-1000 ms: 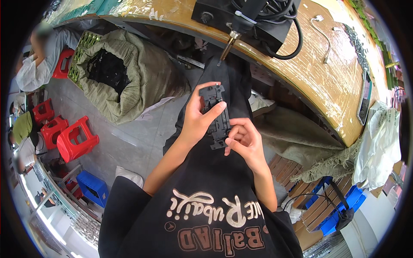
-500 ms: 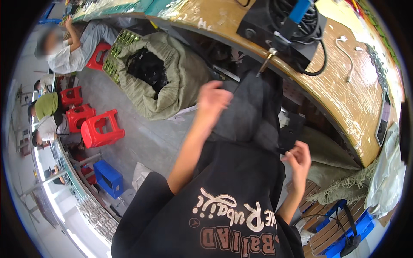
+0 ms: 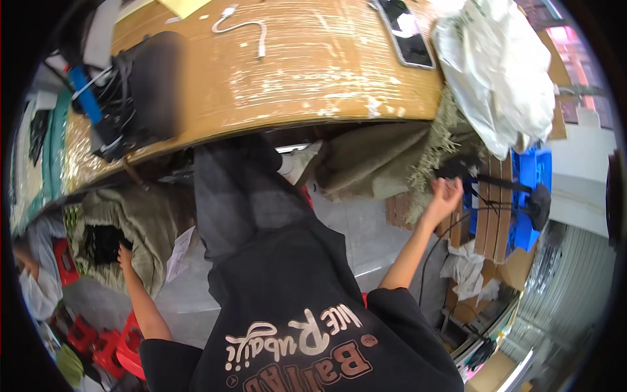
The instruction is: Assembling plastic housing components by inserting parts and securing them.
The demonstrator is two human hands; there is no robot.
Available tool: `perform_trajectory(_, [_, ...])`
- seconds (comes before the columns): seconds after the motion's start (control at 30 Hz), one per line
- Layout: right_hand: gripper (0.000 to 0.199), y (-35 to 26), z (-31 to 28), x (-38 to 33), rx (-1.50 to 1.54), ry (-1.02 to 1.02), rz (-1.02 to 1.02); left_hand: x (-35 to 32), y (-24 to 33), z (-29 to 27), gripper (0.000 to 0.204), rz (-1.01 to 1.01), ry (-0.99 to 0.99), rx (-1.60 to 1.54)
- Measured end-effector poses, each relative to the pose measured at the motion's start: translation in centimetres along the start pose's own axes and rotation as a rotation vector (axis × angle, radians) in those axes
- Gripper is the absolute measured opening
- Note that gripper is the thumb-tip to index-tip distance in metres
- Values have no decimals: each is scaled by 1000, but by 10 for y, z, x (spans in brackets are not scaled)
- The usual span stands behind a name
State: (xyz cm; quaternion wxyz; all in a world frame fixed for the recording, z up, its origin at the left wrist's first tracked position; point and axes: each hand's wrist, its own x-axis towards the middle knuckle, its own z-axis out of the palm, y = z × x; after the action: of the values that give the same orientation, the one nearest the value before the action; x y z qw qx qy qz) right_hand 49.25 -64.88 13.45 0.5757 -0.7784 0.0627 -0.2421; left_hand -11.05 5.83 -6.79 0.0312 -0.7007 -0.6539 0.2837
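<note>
My left hand (image 3: pixel 124 256) is at the mouth of an olive cloth sack (image 3: pixel 153 225) on the left. Inside the sack lie black pieces (image 3: pixel 101 243), and my fingertips reach a dark piece at its rim. How the fingers close there is too small to tell. Out to the right, my right hand (image 3: pixel 447 198) is raised, its fingers loosely bent and apart. Just beyond its fingertips is a black item (image 3: pixel 458 167), blurred and of unclear kind, beside the frayed edge of a second olive sack (image 3: pixel 372 166).
A wrapped wooden table (image 3: pixel 294 85) spans the front, with a phone (image 3: pixel 411 39), a short white cable (image 3: pixel 243 25) and a black device with cords (image 3: pixel 140 85). White plastic bags (image 3: pixel 499 72) hang at its right end. Stacked brown boards (image 3: pixel 496 228) and blue crates (image 3: pixel 532 170) stand right. Red stools (image 3: pixel 104 349) are lower left.
My view has swung right. My left hand has gone from above my lap to the left sack's mouth. My right hand has moved outward to the right, beside the frayed sack.
</note>
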Motion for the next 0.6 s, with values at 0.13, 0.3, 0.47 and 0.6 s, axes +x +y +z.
perform_trajectory(0.13, [42,23,-14,3,-221,-180,270,-13,54,-13,53,-107,-119,-63])
perform_trajectory(0.3, [37,15,-6,-2,-121,-186,237,-50,64,-42,47,7,-119,166])
perform_trajectory(0.47, [26,-70,38,-5,16,49,-116,-104,83,-66,42,84,93,365])
perform_trajectory(0.6, [24,-137,91,-5,173,-76,-253,-97,92,-70,40,88,50,157])
